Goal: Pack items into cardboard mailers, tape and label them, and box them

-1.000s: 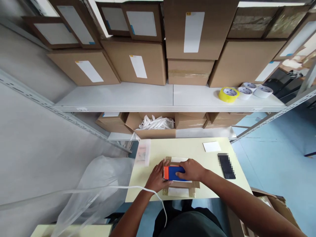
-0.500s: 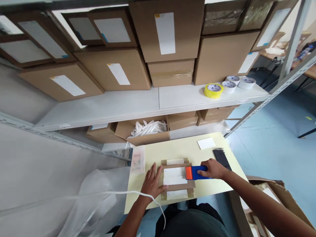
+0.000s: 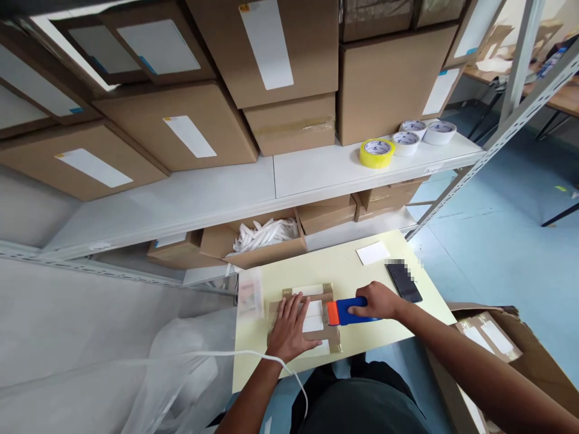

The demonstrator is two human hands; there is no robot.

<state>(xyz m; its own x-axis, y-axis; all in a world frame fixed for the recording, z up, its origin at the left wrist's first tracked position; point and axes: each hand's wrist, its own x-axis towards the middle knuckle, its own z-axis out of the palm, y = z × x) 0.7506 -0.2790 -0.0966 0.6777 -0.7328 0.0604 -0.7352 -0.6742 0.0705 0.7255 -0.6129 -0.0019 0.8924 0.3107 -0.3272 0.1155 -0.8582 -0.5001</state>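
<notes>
A flat cardboard box (image 3: 332, 342) with white labels (image 3: 313, 324) and taped edges lies on the pale yellow table (image 3: 257, 361). My left hand (image 3: 292, 328) rests on its left part with fingers stretched out, covering some of the labels. In my right hand (image 3: 376, 300) is a flat blue scraper (image 3: 350, 310) with an orange edge, gripped from its right side. That orange edge is at the box's right side, just right of the middle label; whether it touches the cardboard I cannot tell.
A dark phone (image 3: 404, 282) and a white card (image 3: 373, 253) lie on the table's right side. Behind stands a shelf (image 3: 203, 187) with cartons and tape rolls (image 3: 377, 154). An open carton (image 3: 538, 367) is at lower right; a white cable (image 3: 239, 352) crosses my left forearm.
My left hand has moved from the box's left edge further onto its top. The scraper has shifted right, off the middle label to the box's right side. The camera view has also shifted.
</notes>
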